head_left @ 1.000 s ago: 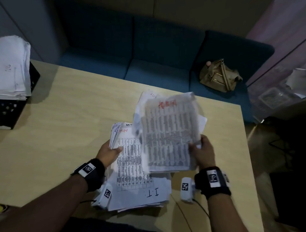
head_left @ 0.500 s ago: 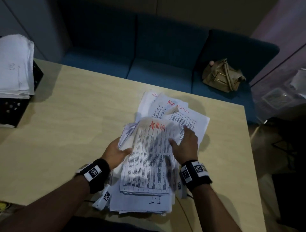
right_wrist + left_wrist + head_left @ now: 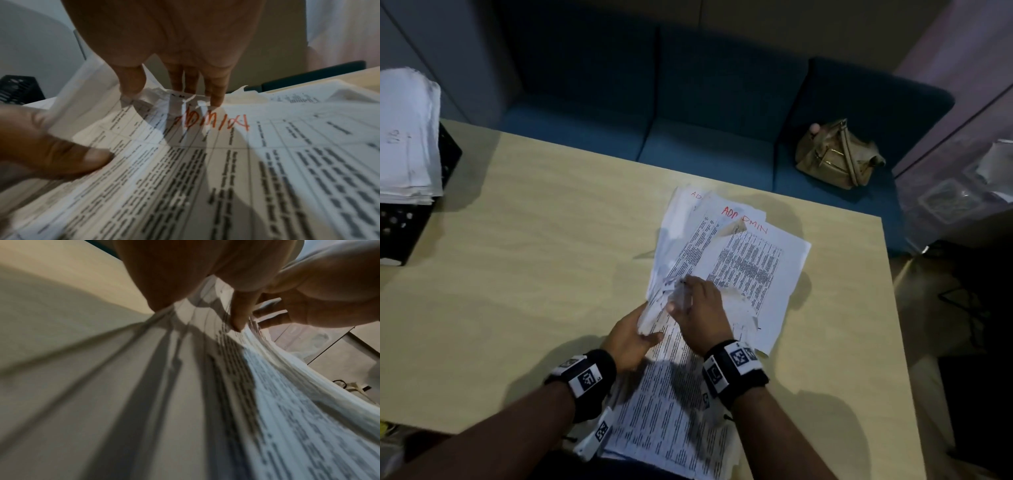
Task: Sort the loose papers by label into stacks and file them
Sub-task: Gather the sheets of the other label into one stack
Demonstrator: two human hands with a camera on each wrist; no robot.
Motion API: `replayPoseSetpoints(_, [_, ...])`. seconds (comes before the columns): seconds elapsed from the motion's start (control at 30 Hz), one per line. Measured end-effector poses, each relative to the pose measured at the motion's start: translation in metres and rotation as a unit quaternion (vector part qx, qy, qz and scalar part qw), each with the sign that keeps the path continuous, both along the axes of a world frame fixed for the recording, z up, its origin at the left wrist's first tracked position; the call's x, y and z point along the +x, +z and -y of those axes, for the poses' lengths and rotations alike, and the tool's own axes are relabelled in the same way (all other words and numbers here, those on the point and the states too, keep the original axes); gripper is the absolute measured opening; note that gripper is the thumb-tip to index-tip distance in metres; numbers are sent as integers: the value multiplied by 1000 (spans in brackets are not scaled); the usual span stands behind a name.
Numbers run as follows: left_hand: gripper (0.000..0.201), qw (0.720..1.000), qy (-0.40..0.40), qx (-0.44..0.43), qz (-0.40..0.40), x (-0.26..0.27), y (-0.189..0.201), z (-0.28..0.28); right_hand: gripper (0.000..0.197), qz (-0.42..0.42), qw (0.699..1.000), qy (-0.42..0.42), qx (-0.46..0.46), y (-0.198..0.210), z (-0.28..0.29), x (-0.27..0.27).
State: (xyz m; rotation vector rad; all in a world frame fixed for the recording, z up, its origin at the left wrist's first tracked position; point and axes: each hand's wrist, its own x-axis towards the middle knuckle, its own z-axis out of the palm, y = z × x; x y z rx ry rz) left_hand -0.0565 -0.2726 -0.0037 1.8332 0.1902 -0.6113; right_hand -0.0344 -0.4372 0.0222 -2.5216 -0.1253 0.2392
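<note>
A pile of printed papers (image 3: 671, 411) lies at the table's near edge. My left hand (image 3: 633, 342) grips its left side, thumb (image 3: 61, 155) on top and the other fingers hidden under the sheets. The top sheet (image 3: 226, 162) bears a red "ADMIN" label (image 3: 213, 125). My right hand (image 3: 698, 308) reaches over the pile. Its straight fingertips (image 3: 213, 97) touch the curled upper edge of that sheet. Farther back on the table lies a loose stack (image 3: 750, 260) with red "ADMIN" written on top.
A black crate (image 3: 400, 222) with a tall stack of white papers (image 3: 407, 130) stands at the table's left edge. Behind the wooden table (image 3: 534, 257) is a blue sofa (image 3: 688, 137) with a tan handbag (image 3: 835, 154). The table's right edge drops to the floor.
The right hand laid the raised sheet on the far ADMIN stack. It came back to the near pile and slid to that pile's upper edge. The left hand kept its grip.
</note>
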Motion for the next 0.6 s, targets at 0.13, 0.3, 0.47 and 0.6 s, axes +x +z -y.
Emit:
replayPoseSetpoints(0.13, [43,998,55,5,-3,2,7,-7,68,21,993,-108,-33,2,35,-2])
replayPoseSetpoints(0.3, [30,988,115,-65,-85,7,21,-19,82,-72,955,-256,133,-1,77,-13])
replayPoseSetpoints(0.47, [29,991,40,-96,-89,6,42,-5,85,-103,961,-189,172,-1,70,-19])
replayPoseSetpoints(0.6, [68,997,27,-73,8,11,49,0,73,-88,975,-149,140,0,63,-14])
